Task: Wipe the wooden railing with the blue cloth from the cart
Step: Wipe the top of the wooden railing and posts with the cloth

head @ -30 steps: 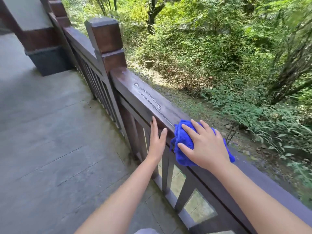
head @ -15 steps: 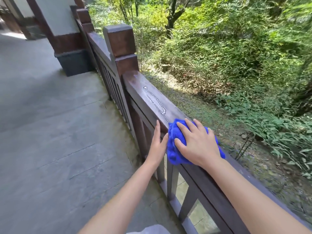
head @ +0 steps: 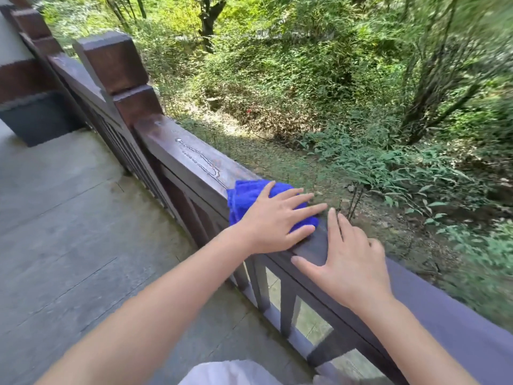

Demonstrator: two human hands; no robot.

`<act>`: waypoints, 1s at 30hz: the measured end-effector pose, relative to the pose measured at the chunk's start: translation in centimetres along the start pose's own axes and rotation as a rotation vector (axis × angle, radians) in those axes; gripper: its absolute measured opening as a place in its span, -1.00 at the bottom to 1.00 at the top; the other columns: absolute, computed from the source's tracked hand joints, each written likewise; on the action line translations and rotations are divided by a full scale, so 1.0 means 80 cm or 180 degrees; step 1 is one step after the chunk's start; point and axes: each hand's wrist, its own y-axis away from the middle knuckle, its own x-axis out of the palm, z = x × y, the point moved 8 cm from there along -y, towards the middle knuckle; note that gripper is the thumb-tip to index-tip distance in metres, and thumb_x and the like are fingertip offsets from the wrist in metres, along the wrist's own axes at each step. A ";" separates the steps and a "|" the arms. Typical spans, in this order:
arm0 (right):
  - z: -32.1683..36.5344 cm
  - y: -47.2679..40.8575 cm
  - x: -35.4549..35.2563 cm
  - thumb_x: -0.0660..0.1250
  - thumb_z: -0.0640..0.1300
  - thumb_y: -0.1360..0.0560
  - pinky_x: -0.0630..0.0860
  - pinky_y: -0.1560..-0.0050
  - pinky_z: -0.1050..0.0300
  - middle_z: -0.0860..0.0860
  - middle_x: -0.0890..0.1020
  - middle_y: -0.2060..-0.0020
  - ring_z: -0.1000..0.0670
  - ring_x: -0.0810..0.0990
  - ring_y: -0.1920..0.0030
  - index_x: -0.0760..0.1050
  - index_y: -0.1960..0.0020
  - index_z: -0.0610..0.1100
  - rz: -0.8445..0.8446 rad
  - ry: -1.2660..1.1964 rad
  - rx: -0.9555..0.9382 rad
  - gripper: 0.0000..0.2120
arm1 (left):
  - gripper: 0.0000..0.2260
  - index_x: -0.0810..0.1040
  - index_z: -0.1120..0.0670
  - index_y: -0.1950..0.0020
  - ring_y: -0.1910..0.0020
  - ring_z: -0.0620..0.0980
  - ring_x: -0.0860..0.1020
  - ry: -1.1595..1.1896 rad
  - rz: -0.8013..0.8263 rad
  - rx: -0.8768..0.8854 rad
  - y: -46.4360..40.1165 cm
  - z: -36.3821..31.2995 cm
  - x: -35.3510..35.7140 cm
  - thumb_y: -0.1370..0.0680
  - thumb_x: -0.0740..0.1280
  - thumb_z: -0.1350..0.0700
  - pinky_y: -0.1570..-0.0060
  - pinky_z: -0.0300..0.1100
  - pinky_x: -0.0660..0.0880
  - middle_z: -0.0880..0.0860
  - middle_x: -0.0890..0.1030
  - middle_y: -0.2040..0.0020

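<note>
Wet wooden railing point(head: 194, 162), left hand point(head: 274, 218) flat on blue cloth point(head: 247, 195) — stone walkway point(head: 69, 232)

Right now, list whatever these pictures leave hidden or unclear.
- Head view: the cart is out of frame.
- Blue cloth: half hidden under the left hand.
- Railing: cut off at the right edge.
- Trees at top right are motion-blurred.
</note>
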 end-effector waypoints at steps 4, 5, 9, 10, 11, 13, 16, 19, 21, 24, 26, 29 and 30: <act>0.001 -0.002 0.000 -0.21 0.52 -0.20 0.23 -0.34 -0.11 -0.02 0.16 -0.49 -0.03 0.22 -0.42 -0.13 -0.49 -0.09 -0.0045 0.0105 -0.0011 0.03 | -0.61 0.24 -0.12 -0.41 -0.42 -0.04 0.26 -0.0059 -0.0095 0.0324 0.007 0.005 -0.002 -0.59 0.00 -0.11 -0.39 0.19 0.08 -0.04 0.37 -0.42; 0.001 -0.002 0.002 -0.26 0.52 -0.20 0.18 -0.38 -0.15 -0.02 0.13 -0.50 -0.02 0.16 -0.45 -0.14 -0.49 -0.08 -0.0015 0.0108 0.0024 0.02 | -0.60 0.25 -0.09 -0.41 -0.41 -0.05 0.27 -0.0017 -0.0104 0.0343 0.008 0.008 -0.002 -0.59 -0.01 -0.10 -0.39 0.16 0.10 -0.04 0.38 -0.41; 0.026 -0.019 0.010 -0.31 0.43 -0.32 -0.06 -0.42 -0.31 -0.01 -0.05 -0.53 0.01 -0.10 -0.51 -0.20 -0.49 -0.05 0.0058 -0.0062 0.0110 -0.13 | -0.50 0.19 0.02 -0.46 -0.44 -0.08 0.24 0.0058 -0.0135 0.0281 0.011 0.040 -0.005 -0.56 -0.08 -0.11 -0.42 0.06 0.11 -0.03 0.34 -0.45; 0.039 -0.029 0.010 -0.26 0.38 -0.39 -0.07 -0.43 -0.31 -0.02 -0.08 -0.53 0.01 -0.13 -0.52 -0.19 -0.49 -0.06 0.0039 -0.0110 0.0077 -0.20 | -0.49 0.18 0.04 -0.46 -0.45 -0.07 0.23 0.0061 -0.0126 0.0271 0.011 0.052 -0.006 -0.55 -0.08 -0.11 -0.43 0.04 0.12 -0.01 0.32 -0.46; 0.052 -0.041 0.010 -0.20 0.32 -0.44 -0.08 -0.43 -0.31 -0.02 -0.09 -0.53 0.01 -0.14 -0.52 -0.18 -0.49 -0.07 0.0018 -0.0147 0.0032 -0.26 | -0.48 0.17 0.06 -0.47 -0.46 -0.07 0.21 0.0065 -0.0120 0.0257 0.010 0.065 -0.006 -0.55 -0.09 -0.11 -0.44 0.02 0.13 0.00 0.30 -0.47; 0.082 -0.065 0.010 -0.11 0.23 -0.51 -0.08 -0.44 -0.30 -0.02 -0.07 -0.53 0.02 -0.13 -0.51 -0.16 -0.49 -0.09 -0.0053 -0.0185 -0.0077 -0.33 | -0.46 0.15 0.08 -0.47 -0.48 -0.07 0.17 0.0076 -0.0128 0.0203 0.009 0.094 -0.006 -0.54 -0.09 -0.12 -0.45 0.00 0.13 0.01 0.25 -0.49; 0.122 -0.097 0.016 -0.08 0.18 -0.53 -0.08 -0.43 -0.31 -0.05 -0.05 -0.53 0.00 -0.11 -0.52 -0.13 -0.49 -0.08 -0.0100 -0.0181 -0.0108 -0.37 | -0.46 0.22 -0.03 -0.44 -0.49 -0.04 0.13 0.0004 -0.0191 -0.0016 0.011 0.151 -0.007 -0.51 -0.09 -0.18 -0.44 0.08 0.10 0.00 0.26 -0.49; 0.142 -0.117 0.022 -0.11 0.23 -0.52 -0.02 -0.40 -0.33 -0.07 0.03 -0.52 -0.04 -0.02 -0.51 -0.12 -0.49 0.00 -0.0173 -0.0124 0.0057 -0.39 | -0.50 0.31 -0.12 -0.38 -0.46 0.01 0.22 -0.0034 -0.0259 -0.0134 0.015 0.207 -0.011 -0.49 -0.05 -0.20 -0.38 0.14 0.19 -0.01 0.37 -0.42; 0.144 -0.123 0.023 -0.13 0.26 -0.49 0.09 -0.34 -0.31 -0.08 0.21 -0.46 -0.09 0.16 -0.44 -0.07 -0.48 0.06 -0.0282 -0.0059 0.0294 -0.39 | -0.49 0.35 -0.05 -0.37 -0.38 0.04 0.33 -0.0029 -0.0330 -0.0009 0.016 0.233 -0.014 -0.48 -0.01 -0.17 -0.29 0.06 0.31 0.03 0.46 -0.34; 0.155 -0.133 0.023 -0.14 0.29 -0.45 0.20 -0.26 -0.27 -0.11 0.39 -0.31 -0.15 0.33 -0.29 0.02 -0.46 0.04 -0.0322 0.0124 0.0702 -0.36 | -0.47 0.36 0.07 -0.36 -0.29 0.07 0.43 -0.0043 -0.0489 0.0164 0.016 0.249 -0.016 -0.47 0.03 -0.14 -0.23 -0.01 0.37 0.09 0.53 -0.26; 0.168 -0.144 0.024 -0.11 0.28 -0.47 0.20 -0.27 -0.28 -0.14 0.41 -0.27 -0.17 0.34 -0.27 0.05 -0.45 -0.02 -0.0304 0.0147 0.0896 -0.36 | -0.46 0.37 0.10 -0.35 -0.26 0.09 0.46 -0.0006 -0.0550 0.0247 0.015 0.248 -0.014 -0.47 0.04 -0.14 -0.22 -0.01 0.39 0.10 0.54 -0.25; 0.190 -0.161 0.022 -0.06 0.21 -0.50 0.19 -0.29 -0.28 -0.13 0.40 -0.28 -0.14 0.32 -0.30 0.05 -0.45 -0.06 -0.0335 0.0112 0.0934 -0.39 | -0.45 0.33 0.10 -0.37 -0.32 0.08 0.40 0.0054 -0.0469 0.0349 0.012 0.252 -0.010 -0.48 0.01 -0.16 -0.29 0.02 0.33 0.10 0.50 -0.30; 0.197 -0.166 0.023 -0.06 0.18 -0.51 0.18 -0.30 -0.28 -0.12 0.40 -0.29 -0.12 0.32 -0.31 0.04 -0.46 -0.06 -0.0350 0.0105 0.0881 -0.41 | -0.45 0.31 0.09 -0.39 -0.35 0.07 0.38 0.0045 -0.0432 0.0370 0.012 0.259 -0.008 -0.48 0.00 -0.16 -0.32 0.02 0.30 0.09 0.48 -0.33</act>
